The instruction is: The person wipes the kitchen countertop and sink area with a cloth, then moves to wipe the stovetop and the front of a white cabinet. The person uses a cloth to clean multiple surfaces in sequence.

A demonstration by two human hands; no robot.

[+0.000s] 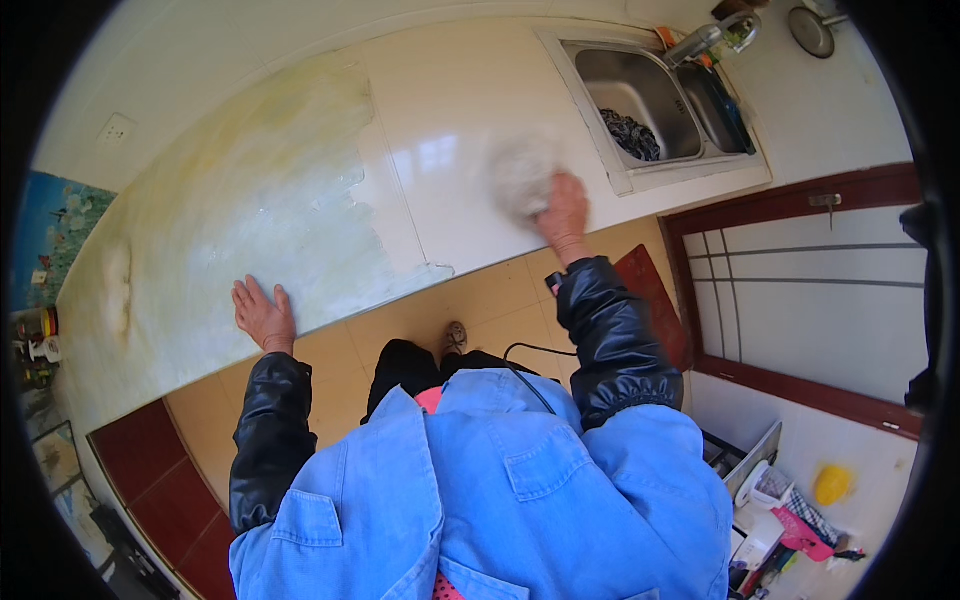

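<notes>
My right hand [564, 211] holds a pale, motion-blurred cloth [525, 176] on the glossy white countertop [465, 225], left of the steel sink [637, 97]. My left hand [264, 311] lies palm down near the counter's front edge, fingers spread, with nothing in it. Beneath it is a greenish, cloudy covering [300, 217] with a ragged right edge, spread over the left part of the counter. A dark patterned cloth [631, 135] lies in the larger sink basin. Dark sleeve covers reach over both forearms.
A faucet [705, 43] stands over the sink. An outlet [118, 130] is on the wall at left. A framed door [810, 285] is at right, beside a dark red board [652, 307]. Household items and a yellow object [832, 484] are at lower right. A black cord hangs by my body.
</notes>
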